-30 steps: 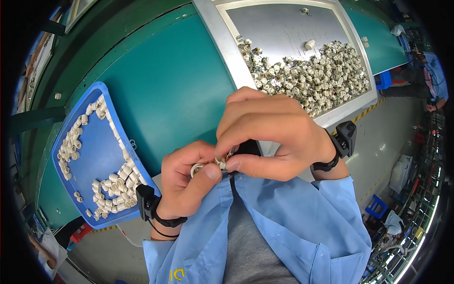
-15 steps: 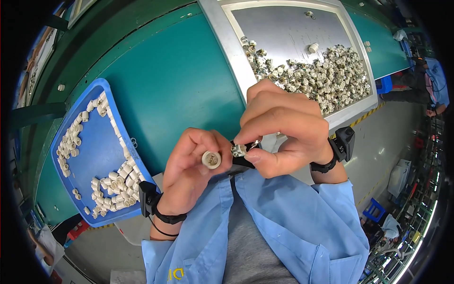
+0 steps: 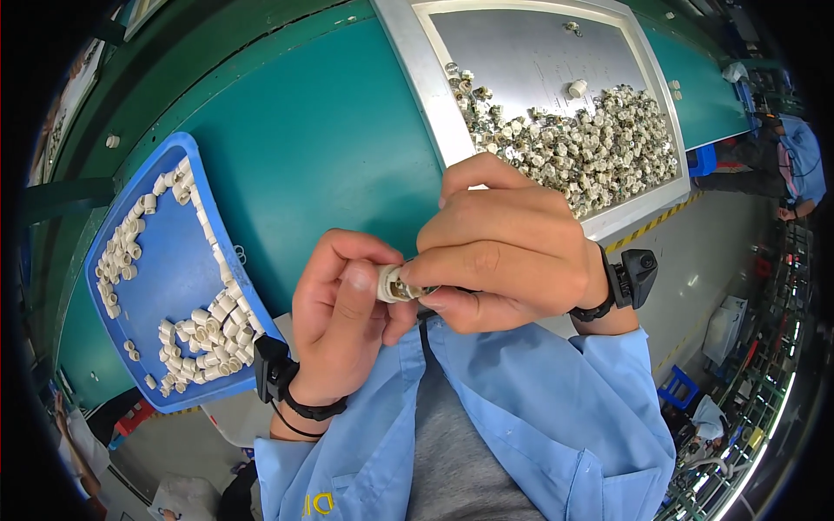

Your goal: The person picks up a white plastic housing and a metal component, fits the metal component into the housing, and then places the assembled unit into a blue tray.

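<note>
Nearest my head camera, right of the blue tray (image 3: 165, 273), which I take as landmark: two bare hands working close together. The left hand (image 3: 340, 317) pinches a white cap (image 3: 387, 280) between thumb and fingers, its open end turned away from the tray. The right hand (image 3: 512, 247) has thumb and forefinger pressed together on a small metal-and-white part (image 3: 407, 289) at that open end — I cannot tell how deep it sits, since the fingertips cover much of it. Both pieces lie just beyond the tray's lower right side, held above the person's blue jacket (image 3: 556, 408). A black device is strapped on each wrist; the left one (image 3: 276, 369) appears beside the tray's lower right corner, the right one (image 3: 638, 271) well to the right of it.

In the tray itself I note many loose white caps (image 3: 219, 334), thickest in the lower right, with more along the left and right walls. Small clear rings (image 3: 240, 253) lie just outside its right rim, on the green tabletop (image 3: 339, 156).

Farther off, up and right of the tray — a metal-framed tray (image 3: 521, 61) with a heap of small pale-and-metal parts (image 3: 599, 143) and one larger white piece (image 3: 578, 89). Farthest right of the blue tray: a blue stool (image 3: 680, 386) and a co-worker (image 3: 801, 148) in blue.
</note>
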`<control>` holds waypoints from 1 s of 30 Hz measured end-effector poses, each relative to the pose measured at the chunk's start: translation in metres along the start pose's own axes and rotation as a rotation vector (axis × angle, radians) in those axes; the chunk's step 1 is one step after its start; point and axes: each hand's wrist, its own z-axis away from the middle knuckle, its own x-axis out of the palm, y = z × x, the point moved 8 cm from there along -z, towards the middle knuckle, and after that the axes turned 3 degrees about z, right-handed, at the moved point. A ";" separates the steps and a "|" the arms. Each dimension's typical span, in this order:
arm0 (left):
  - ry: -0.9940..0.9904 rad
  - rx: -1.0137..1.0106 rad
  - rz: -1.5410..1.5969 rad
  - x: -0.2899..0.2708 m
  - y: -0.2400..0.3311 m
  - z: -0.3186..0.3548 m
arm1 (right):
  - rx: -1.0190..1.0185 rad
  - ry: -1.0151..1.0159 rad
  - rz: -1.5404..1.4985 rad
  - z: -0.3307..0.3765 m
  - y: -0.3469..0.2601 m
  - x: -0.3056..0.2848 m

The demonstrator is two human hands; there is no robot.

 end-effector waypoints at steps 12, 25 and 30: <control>0.061 0.159 -0.056 0.004 0.001 0.005 | 0.062 -0.012 -0.003 0.003 -0.005 0.000; 0.226 0.182 -0.106 0.008 0.002 0.014 | 0.125 0.008 0.017 0.010 -0.009 -0.001; 0.226 0.171 -0.104 0.004 0.001 0.014 | 0.127 -0.015 0.025 0.010 -0.009 0.001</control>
